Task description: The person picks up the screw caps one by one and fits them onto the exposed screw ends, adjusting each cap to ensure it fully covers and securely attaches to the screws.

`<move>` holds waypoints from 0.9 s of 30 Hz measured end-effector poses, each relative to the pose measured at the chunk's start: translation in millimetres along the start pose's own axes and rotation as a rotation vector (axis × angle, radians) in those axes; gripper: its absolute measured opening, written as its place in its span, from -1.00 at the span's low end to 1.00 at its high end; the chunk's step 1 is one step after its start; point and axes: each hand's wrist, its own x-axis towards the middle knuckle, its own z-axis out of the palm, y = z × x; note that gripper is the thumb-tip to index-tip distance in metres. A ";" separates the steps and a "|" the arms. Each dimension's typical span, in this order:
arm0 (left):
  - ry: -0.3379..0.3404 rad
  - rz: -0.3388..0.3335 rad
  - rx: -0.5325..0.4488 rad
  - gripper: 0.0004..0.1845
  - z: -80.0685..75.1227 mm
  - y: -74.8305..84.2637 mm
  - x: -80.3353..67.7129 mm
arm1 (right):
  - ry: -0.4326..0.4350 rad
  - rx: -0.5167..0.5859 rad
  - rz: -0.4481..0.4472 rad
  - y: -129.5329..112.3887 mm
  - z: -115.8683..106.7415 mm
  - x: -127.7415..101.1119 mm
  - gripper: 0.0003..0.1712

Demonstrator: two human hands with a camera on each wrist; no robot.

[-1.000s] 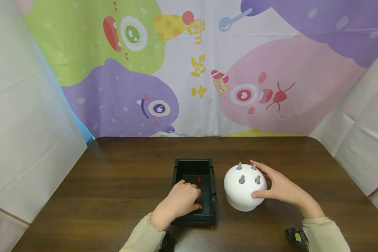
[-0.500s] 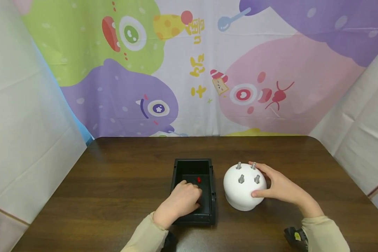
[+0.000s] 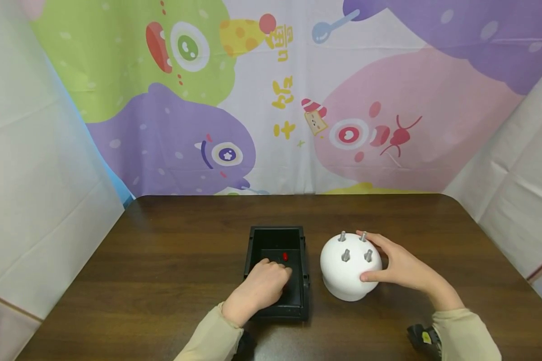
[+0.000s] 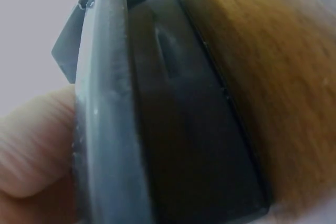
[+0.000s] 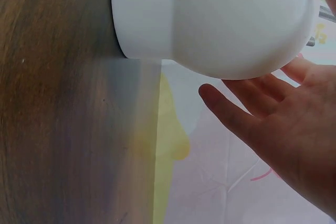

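Note:
In the head view my left hand (image 3: 264, 286) reaches down into a black open box (image 3: 303, 301), its knuckles up and its fingertips hidden. I cannot tell whether it pinches anything. A small red piece (image 3: 285, 256) lies on the box floor, just beyond the knuckles. To the right stands a white rounded body (image 3: 345, 281) with several metal pegs (image 3: 346, 255) sticking up from its top. My right hand (image 3: 402, 268) holds that body from its right side, thumb at the front and fingers behind. The right wrist view shows fingers (image 5: 236, 119) along its curved side.
Both things stand on a dark brown wooden table (image 3: 171, 260). The box wall (image 4: 110, 119) fills the left wrist view. Behind the table hangs a printed curtain (image 3: 289, 165) with cartoon figures. A black strap device (image 3: 423, 342) sits by the right sleeve.
My left hand has shifted slightly rightward inside the box, and its thumb has gone out of sight. The right hand and the white body stay in place.

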 end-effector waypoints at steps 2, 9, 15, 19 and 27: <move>0.006 0.001 0.001 -0.92 1.4 0.0 0.2 | 0.001 0.000 0.000 0.4 0.2 0.2 0.02; 0.030 0.006 -0.002 -0.93 2.9 -0.9 -0.2 | -0.003 0.001 -0.001 1.9 0.8 0.4 0.02; 0.063 0.000 -0.023 -0.94 1.6 -2.3 -0.1 | -0.004 0.010 -0.004 1.1 0.5 0.0 0.02; 0.108 0.008 -0.015 -0.90 -0.2 -3.3 0.0 | -0.007 0.009 0.002 1.0 0.6 0.0 0.02; 0.154 0.015 -0.040 -0.88 -8.5 -5.6 -0.7 | -0.011 0.025 0.010 -0.7 0.4 -0.6 0.02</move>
